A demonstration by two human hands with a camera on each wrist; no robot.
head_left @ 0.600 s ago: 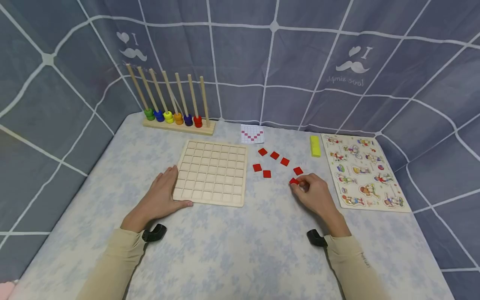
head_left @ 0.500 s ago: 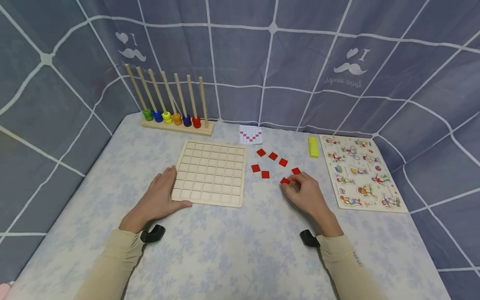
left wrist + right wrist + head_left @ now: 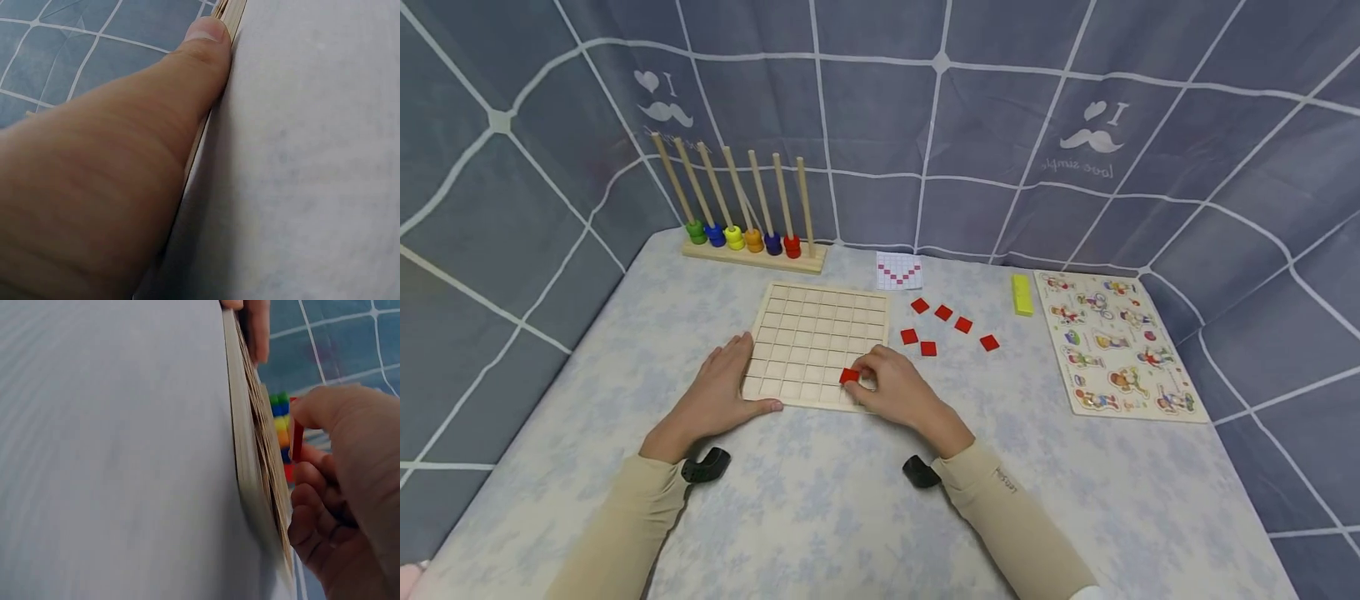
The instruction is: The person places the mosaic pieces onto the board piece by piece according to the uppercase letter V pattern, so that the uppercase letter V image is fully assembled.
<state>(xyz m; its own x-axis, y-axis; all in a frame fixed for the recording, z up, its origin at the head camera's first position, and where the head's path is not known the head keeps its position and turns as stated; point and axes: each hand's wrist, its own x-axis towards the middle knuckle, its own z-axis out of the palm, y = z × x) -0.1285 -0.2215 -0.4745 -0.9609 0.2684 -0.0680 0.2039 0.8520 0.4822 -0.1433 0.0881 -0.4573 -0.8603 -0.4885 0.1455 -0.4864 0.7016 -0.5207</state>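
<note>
My right hand [image 3: 891,385] pinches a red square tile [image 3: 849,376] between thumb and fingers, over the lower right part of a wooden grid board [image 3: 812,333]. In the right wrist view the tile [image 3: 298,439] appears edge-on, a little above the board's surface. My left hand [image 3: 718,396] lies at the board's left side, fingers straight along the edge and thumb at the near left corner. The left wrist view shows the thumb [image 3: 200,56] against the board's side. Several more red tiles [image 3: 963,325] lie scattered on the cloth right of the board.
A small card [image 3: 899,271] with a pink V pattern lies behind the board. At the back left stands a peg rack [image 3: 752,258] with coloured rings. A yellow block [image 3: 1022,295] and a picture puzzle board [image 3: 1120,346] are on the right. A grid-patterned curtain [image 3: 880,117] hangs behind the table.
My right hand has carried the red tile leftward from among the loose tiles to over the grid board. The left hand has stayed at the board's edge.
</note>
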